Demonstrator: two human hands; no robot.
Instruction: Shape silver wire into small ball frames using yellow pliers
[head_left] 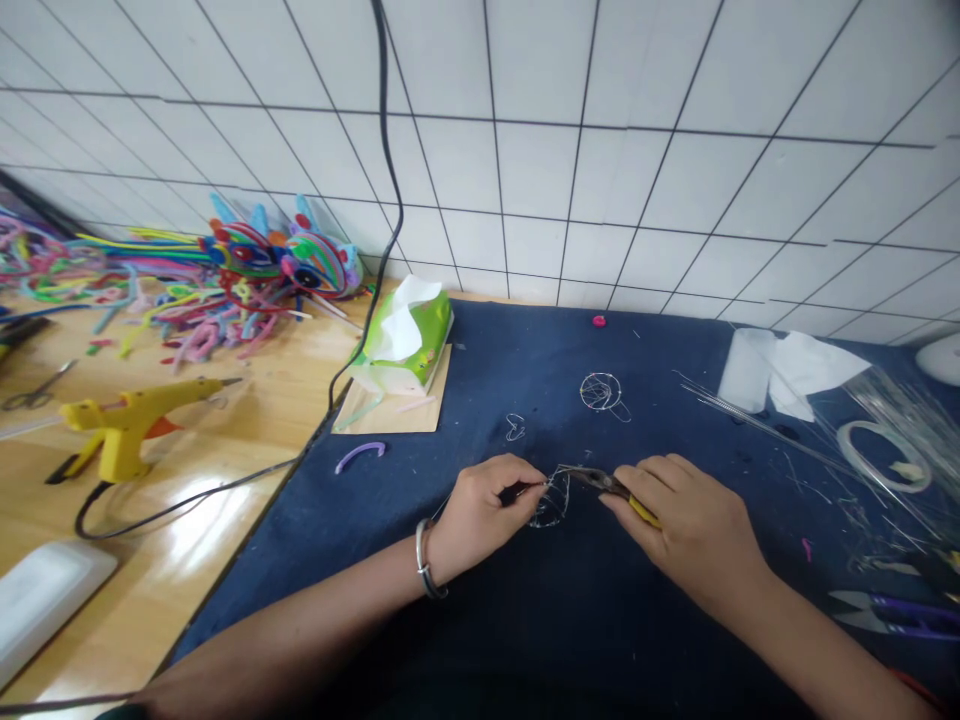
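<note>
My left hand (484, 505) pinches a small round frame of thin wire (551, 503) between thumb and fingertips. From the right, my right hand (682, 515) grips pliers (634, 495) with yellow handles. Their dark jaws point left and meet the wire at the frame's upper edge; whether they are clamped on it is too small to tell. Beyond my hands lies another round wire frame (601, 392) with a loop at its lower side. A small bent piece of wire (514, 428) rests to its left.
A green tissue pack (409, 335) stands behind my left hand. Further left are a yellow glue gun (135, 420), its cord, scissors (39, 388) and colourful pipe cleaners (210, 330). To the right lie loose wires, a wire coil (885, 455) and purple-handled snips (896, 613). A tiled wall bounds the back.
</note>
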